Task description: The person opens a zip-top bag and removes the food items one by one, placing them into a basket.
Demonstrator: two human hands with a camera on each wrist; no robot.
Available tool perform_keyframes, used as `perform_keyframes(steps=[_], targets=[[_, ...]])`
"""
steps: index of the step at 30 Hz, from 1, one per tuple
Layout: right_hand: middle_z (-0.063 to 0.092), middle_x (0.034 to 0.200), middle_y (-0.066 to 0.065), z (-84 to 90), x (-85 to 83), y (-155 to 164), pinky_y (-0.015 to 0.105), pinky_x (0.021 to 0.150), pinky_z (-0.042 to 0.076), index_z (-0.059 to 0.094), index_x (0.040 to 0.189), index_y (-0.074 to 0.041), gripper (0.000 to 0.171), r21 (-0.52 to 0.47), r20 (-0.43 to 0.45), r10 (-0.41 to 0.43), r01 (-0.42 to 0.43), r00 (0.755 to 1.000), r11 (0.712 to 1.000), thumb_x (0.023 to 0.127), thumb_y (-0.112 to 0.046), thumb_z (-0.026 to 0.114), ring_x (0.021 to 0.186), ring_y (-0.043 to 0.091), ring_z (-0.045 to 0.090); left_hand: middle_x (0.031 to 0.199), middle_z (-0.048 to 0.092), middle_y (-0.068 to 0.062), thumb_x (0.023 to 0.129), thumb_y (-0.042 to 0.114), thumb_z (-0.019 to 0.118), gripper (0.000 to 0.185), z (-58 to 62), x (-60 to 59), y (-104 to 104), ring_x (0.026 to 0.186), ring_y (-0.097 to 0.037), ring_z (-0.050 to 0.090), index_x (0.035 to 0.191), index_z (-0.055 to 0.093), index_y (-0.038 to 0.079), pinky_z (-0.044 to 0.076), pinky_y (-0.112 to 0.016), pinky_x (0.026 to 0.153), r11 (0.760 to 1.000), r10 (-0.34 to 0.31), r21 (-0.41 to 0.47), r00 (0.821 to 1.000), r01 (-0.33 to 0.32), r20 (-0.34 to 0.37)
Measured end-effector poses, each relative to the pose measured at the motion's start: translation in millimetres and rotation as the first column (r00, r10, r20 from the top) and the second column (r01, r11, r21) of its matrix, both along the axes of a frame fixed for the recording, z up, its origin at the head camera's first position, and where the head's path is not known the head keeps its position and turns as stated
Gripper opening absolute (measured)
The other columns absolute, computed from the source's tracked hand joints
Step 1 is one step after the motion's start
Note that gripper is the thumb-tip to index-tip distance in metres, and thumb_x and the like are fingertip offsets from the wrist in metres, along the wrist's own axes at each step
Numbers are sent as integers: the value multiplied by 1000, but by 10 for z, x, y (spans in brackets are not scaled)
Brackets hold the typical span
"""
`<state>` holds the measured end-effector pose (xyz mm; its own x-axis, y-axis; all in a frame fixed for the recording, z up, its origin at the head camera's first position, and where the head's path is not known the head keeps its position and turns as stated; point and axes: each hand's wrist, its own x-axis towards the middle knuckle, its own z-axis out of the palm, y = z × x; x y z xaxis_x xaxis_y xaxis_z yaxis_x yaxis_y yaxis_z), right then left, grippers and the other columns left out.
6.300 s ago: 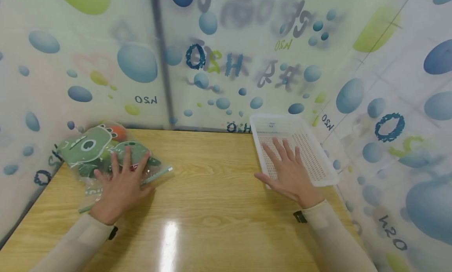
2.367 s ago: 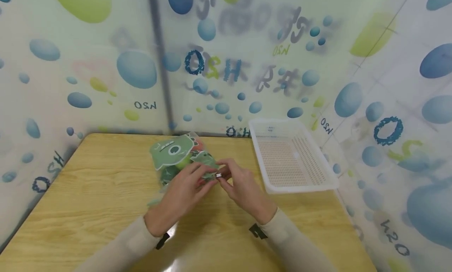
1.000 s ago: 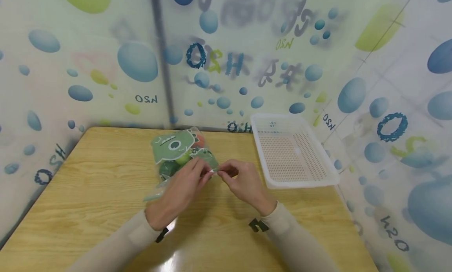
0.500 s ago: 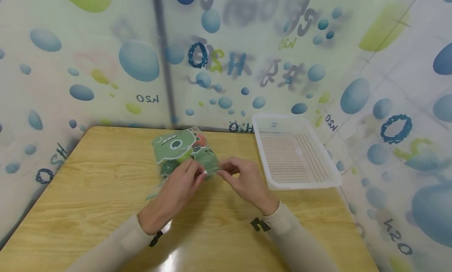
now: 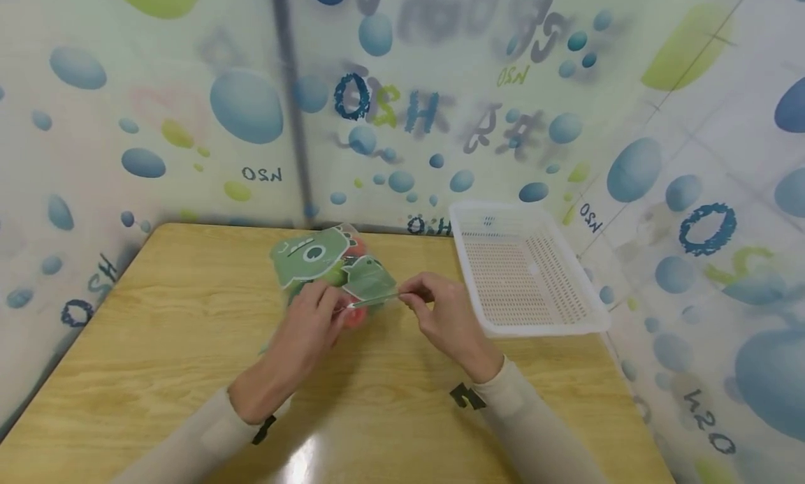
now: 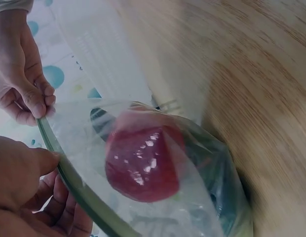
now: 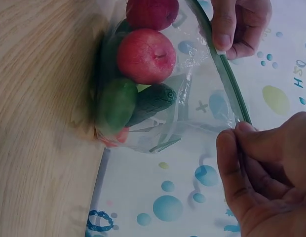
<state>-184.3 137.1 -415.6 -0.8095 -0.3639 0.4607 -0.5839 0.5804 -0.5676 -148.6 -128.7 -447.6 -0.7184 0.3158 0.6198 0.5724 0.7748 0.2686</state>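
Note:
A clear zip bag (image 5: 327, 267) printed with green dinosaurs sits on the wooden table (image 5: 189, 344). Inside show a red apple (image 7: 145, 55), another red fruit (image 6: 140, 163) and green pieces (image 7: 116, 106). My left hand (image 5: 314, 323) pinches the bag's green zip strip (image 6: 69, 177) at its near end. My right hand (image 5: 434, 309) pinches the same strip (image 7: 222, 69) at its other end, the strip stretched between both hands above the table.
A white perforated plastic basket (image 5: 528, 271) stands empty at the table's back right, just right of my right hand. Patterned plastic walls (image 5: 402, 107) close in the table at the back and both sides.
Both hands went from lying flat, left on the bag and right in the basket, to pinching the bag's top at mid-table. In the last second the zip strip has stretched out between them.

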Motion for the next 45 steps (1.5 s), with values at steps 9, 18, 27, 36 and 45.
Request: perform_keyframes(steps=[9, 18, 27, 36, 45], targets=[[88, 102, 9, 21, -30, 91, 32, 79, 71, 82, 110, -5, 7, -44, -50, -67, 65, 996, 997, 104, -2, 85, 85, 16, 83, 107, 66, -12, 97, 2, 94, 28, -15, 80, -183, 100, -27, 61, 112, 71, 2, 61, -43, 84, 996, 92, -27, 991, -90, 97], [87, 104, 11, 35, -73, 163, 31, 78, 71, 82, 112, -4, 7, -52, -24, -122, 120, 992, 991, 106, -1, 83, 86, 16, 82, 108, 69, -11, 97, -1, 92, 26, -56, 153, -419, 100, -27, 64, 111, 71, 3, 62, -46, 83, 993, 122, -6, 988, -122, 97], [87, 101, 12, 31, -105, 207, 33, 76, 70, 83, 111, -3, 5, -64, -33, -144, 142, 989, 988, 106, -2, 83, 85, 19, 82, 99, 65, -8, 94, -7, 92, 28, -137, 217, -613, 92, -22, 64, 108, 69, 2, 61, -41, 75, 993, 119, 13, 992, -119, 36], [86, 100, 10, 32, -124, 267, 33, 77, 70, 82, 111, -4, 5, -58, -33, -173, 171, 984, 984, 107, -3, 82, 86, 18, 82, 97, 64, -8, 91, -9, 93, 32, -170, 263, -747, 86, -20, 63, 107, 68, 2, 57, -36, 68, 992, 128, 11, 992, -128, 9], [86, 103, 10, 21, -141, 272, 36, 80, 71, 81, 113, -4, 6, -55, -33, -175, 173, 984, 983, 107, -2, 81, 89, 19, 83, 99, 66, -10, 91, -6, 94, 30, -146, 282, -737, 83, -17, 61, 108, 70, 3, 55, -32, 63, 992, 125, 19, 992, -125, 28]])
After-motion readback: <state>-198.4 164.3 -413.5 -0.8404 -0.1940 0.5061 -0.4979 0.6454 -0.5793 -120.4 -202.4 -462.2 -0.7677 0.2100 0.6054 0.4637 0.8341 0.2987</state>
